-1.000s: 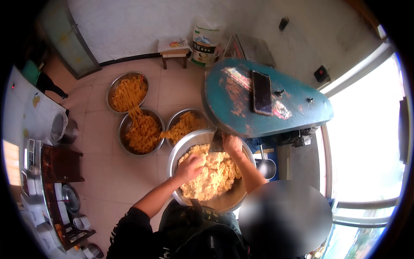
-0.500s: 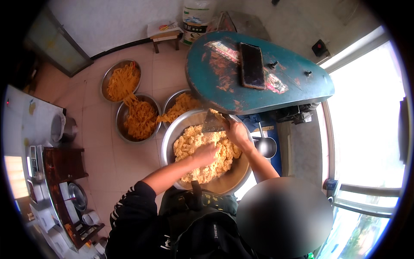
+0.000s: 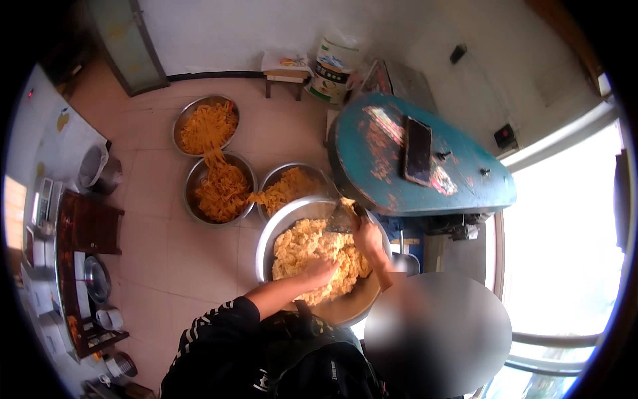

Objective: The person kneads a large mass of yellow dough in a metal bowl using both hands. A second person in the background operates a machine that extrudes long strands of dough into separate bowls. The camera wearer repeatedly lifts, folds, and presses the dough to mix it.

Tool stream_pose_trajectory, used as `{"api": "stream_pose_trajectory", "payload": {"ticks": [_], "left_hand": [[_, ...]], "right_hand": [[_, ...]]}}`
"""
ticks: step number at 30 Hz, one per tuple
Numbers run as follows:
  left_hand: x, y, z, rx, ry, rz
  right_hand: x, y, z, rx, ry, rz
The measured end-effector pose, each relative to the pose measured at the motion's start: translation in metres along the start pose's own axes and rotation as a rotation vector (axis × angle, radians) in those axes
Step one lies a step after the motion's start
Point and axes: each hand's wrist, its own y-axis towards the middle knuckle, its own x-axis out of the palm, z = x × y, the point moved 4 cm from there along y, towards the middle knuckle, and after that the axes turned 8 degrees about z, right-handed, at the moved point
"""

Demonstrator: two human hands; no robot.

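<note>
A large metal bowl [image 3: 269,226] in front of me holds lumpy, pale yellow-orange dough [image 3: 302,247]. My left hand [image 3: 321,272] is down at the dough, its fingers curled together; whatever is inside them is hidden. At the bowl's far right, my right hand [image 3: 367,237] is wrapped round the handle of a scraper with a broad dark blade [image 3: 339,220]. The blade tilts over the dough near the rim, and a bit of dough clings by its upper edge.
Beyond the bowl stands a teal machine cover [image 3: 372,159] with a phone [image 3: 417,151] on top. Noodle-like orange strips [image 3: 222,191] fill three smaller metal bowls on the tiled floor. A ladle [image 3: 407,263] lies to the right. A blurred round patch hides the lower right.
The whole view has shifted, so the bowls and machine sit lower and farther right. The right hand still grips the scraper near the rim; the left hand stays at the dough.
</note>
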Motion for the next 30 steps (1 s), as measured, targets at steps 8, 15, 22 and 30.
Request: {"api": "stream_pose_trajectory", "payload": {"ticks": [8, 15, 22, 30], "left_hand": [[-0.062, -0.018, 0.024, 0.162, -0.211, -0.101], [-0.016, -0.045, 0.011, 0.351, -0.256, 0.065], [-0.054, -0.038, -0.015, -0.345, -0.885, 0.218], [-0.01, -0.048, -0.046, -0.491, -1.038, 0.24]], "right_hand": [[0.037, 0.015, 0.054, -0.481, -0.432, 0.03], [0.005, 0.004, -0.002, -0.249, 0.067, 0.086], [0.022, 0.023, 0.021, -0.31, 0.07, 0.102], [0.024, 0.012, 0.005, -0.331, 0.035, 0.218]]}}
